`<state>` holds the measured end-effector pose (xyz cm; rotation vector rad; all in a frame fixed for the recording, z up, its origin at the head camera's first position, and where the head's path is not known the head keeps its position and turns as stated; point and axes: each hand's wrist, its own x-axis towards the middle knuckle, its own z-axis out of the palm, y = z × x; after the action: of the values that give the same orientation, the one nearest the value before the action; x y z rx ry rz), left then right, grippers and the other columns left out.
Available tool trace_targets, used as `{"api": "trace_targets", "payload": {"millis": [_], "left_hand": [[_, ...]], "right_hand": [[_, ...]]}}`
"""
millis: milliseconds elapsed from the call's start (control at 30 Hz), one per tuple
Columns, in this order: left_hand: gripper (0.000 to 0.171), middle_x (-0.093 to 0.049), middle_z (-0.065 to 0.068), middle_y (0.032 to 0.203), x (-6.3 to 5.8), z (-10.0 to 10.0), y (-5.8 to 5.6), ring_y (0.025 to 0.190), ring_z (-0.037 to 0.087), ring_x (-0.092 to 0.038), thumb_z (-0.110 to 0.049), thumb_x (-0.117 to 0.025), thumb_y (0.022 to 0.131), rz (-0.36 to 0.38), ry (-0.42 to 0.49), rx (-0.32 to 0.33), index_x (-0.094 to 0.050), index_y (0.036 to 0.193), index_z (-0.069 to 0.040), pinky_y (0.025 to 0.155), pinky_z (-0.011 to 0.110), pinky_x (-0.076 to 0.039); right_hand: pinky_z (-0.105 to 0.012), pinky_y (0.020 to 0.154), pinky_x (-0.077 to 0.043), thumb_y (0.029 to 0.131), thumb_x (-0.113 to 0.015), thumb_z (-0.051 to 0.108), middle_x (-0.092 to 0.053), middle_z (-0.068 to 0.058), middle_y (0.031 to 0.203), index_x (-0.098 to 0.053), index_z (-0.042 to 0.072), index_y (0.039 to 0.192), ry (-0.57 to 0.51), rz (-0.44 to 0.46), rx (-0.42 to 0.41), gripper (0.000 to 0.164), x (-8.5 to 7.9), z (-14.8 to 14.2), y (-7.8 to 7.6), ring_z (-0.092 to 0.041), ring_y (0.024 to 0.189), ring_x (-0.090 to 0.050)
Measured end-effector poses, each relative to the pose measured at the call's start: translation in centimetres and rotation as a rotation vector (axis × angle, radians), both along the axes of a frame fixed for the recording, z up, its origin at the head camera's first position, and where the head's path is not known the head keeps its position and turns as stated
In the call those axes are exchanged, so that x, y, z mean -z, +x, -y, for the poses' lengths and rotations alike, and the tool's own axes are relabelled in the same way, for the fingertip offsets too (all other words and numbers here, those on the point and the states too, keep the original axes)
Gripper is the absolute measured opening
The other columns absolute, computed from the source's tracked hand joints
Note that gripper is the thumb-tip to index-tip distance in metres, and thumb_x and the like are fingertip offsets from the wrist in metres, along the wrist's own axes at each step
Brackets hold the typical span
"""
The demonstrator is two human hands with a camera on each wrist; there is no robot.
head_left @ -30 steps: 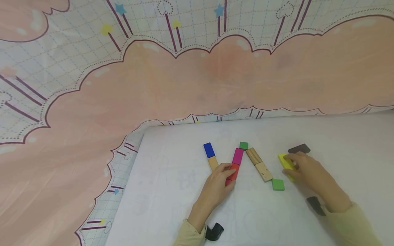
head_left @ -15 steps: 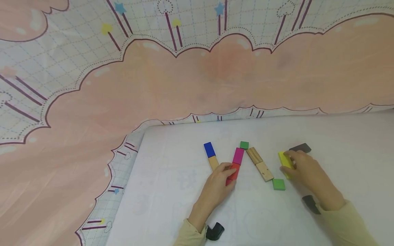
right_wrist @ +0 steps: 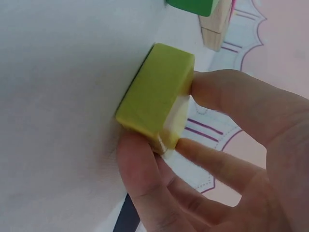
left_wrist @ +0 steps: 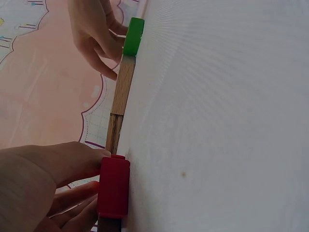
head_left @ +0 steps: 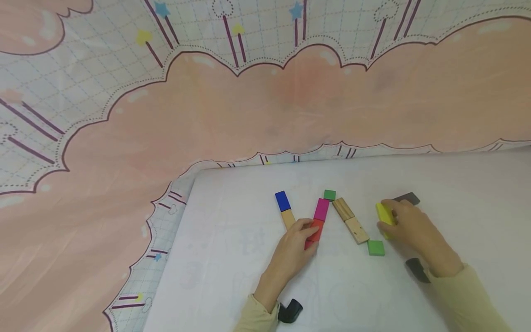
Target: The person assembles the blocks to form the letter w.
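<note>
My right hand (head_left: 410, 233) pinches a yellow block (right_wrist: 157, 89) between thumb and fingers, at the right of the white tabletop. My left hand (head_left: 288, 253) holds a red block (head_left: 317, 229), its fingers partly over it; a darker red block (left_wrist: 114, 187) shows below. Above the red one lies a magenta block (head_left: 321, 210), and past it a small green block (head_left: 329, 195). Two plain wooden blocks (head_left: 356, 229) slant down from there to another green block (head_left: 376, 247), left of the yellow one. A blue block (head_left: 282, 201) and a tan block (head_left: 287, 219) stand left, the latter partly hidden by my left hand.
Behind my right fingers lies a dark grey block (head_left: 410, 198), partly covered. Black camera parts sit by the left wrist (head_left: 291, 311) and right wrist (head_left: 416, 269). A pink patterned cloth (head_left: 249, 115) borders the white tabletop (head_left: 215, 276).
The right hand has shifted slightly left and up, turning the yellow block a little more upright in the head view. The left hand stays on the red blocks.
</note>
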<state>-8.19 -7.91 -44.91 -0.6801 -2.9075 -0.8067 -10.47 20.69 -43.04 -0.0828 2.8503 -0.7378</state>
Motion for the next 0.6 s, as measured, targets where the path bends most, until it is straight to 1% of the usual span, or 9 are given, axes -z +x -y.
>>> {"api": "trace_targets", "payload": {"millis": [67, 133, 200, 333, 600], "left_hand": [[0.034, -0.062, 0.006, 0.128, 0.00, 0.00, -0.01, 0.113, 0.018, -0.064, -0.012, -0.075, 0.088, -0.002, -0.002, 0.001, -0.071, 0.121, -0.006, 0.096, 0.028, -0.054], [0.034, -0.062, 0.006, 0.128, 0.02, -0.01, -0.02, 0.113, 0.018, -0.064, -0.012, -0.075, 0.088, -0.004, -0.004, 0.001, -0.071, 0.121, -0.007, 0.096, 0.028, -0.054], [0.035, -0.062, 0.006, 0.128, 0.07, -0.02, -0.03, 0.113, 0.018, -0.063, -0.012, -0.075, 0.088, -0.001, -0.003, 0.000, -0.071, 0.122, -0.007, 0.096, 0.028, -0.054], [0.035, -0.062, 0.005, 0.129, 0.12, -0.03, -0.04, 0.114, 0.017, -0.063, -0.012, -0.075, 0.088, 0.004, -0.003, -0.002, -0.071, 0.122, -0.007, 0.096, 0.028, -0.054], [0.035, -0.062, 0.005, 0.130, 0.16, 0.01, -0.03, 0.115, 0.018, -0.063, -0.012, -0.074, 0.088, 0.015, 0.002, -0.003, -0.070, 0.123, -0.006, 0.097, 0.028, -0.054]], "right_hand": [[-0.051, 0.073, -0.051, 0.087, -0.073, 0.022, -0.056, -0.030, 0.107, -0.045, -0.011, 0.138, -0.005, -0.006, 0.003, 0.067, 0.04, 0.03, -0.20, -0.033, 0.084, -0.051], [-0.048, 0.071, -0.051, 0.086, -0.074, 0.023, -0.057, -0.029, 0.105, -0.045, -0.013, 0.136, -0.011, -0.016, 0.006, 0.068, 0.07, 0.04, -0.36, -0.033, 0.083, -0.052], [-0.043, 0.068, -0.050, 0.085, -0.074, 0.023, -0.058, -0.027, 0.101, -0.046, -0.014, 0.135, -0.015, -0.021, 0.015, 0.068, 0.11, 0.07, -0.47, -0.031, 0.081, -0.052], [-0.039, 0.064, -0.048, 0.084, -0.075, 0.023, -0.058, -0.025, 0.097, -0.046, -0.015, 0.133, -0.018, -0.014, 0.036, 0.069, 0.14, 0.11, -0.51, -0.030, 0.079, -0.051], [-0.038, 0.065, -0.047, 0.085, -0.074, 0.025, -0.056, -0.027, 0.100, -0.044, -0.015, 0.133, -0.021, 0.028, 0.075, 0.069, -0.11, 0.34, -0.22, -0.032, 0.081, -0.051]]}}
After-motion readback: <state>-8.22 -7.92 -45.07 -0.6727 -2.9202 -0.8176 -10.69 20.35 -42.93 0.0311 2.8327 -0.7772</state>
